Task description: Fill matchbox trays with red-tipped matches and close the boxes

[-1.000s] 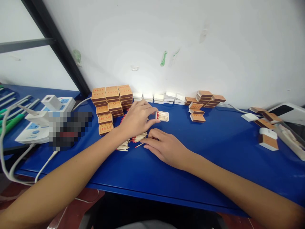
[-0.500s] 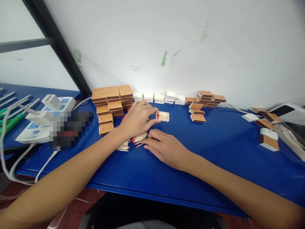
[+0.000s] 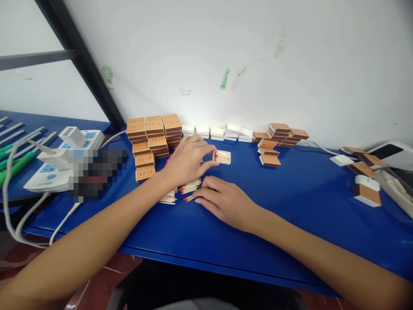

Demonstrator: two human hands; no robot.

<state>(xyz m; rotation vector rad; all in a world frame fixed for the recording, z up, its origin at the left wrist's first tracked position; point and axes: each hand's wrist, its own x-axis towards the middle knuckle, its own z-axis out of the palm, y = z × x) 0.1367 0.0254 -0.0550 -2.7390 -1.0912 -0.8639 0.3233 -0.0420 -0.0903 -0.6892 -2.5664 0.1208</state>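
My left hand [image 3: 191, 160] grips the left end of a small white matchbox tray [image 3: 227, 162] between thumb and fingers. Red-tipped matches [image 3: 221, 156] lie inside that tray. Below it, my right hand [image 3: 227, 203] is closed in a pinch on a few matches [image 3: 188, 199], their red heads pointing left. A loose pile of matches [image 3: 190, 187] lies just beyond those fingertips, and more matches [image 3: 168, 198] spread to the left, partly covered by my left wrist.
Stacked matchboxes [image 3: 155, 128] stand at the left by the wall. White trays [image 3: 217, 133] line the wall, followed by more matchboxes [image 3: 280, 130]. A power strip [image 3: 48, 178] with cables is at far left. Loose sleeves [image 3: 369, 194] lie at the right of the blue table [image 3: 290, 206].
My right hand has drawn slightly away from the loose pile, and the few matches in its fingertips now show apart from it. My left hand keeps its grip on the tray.
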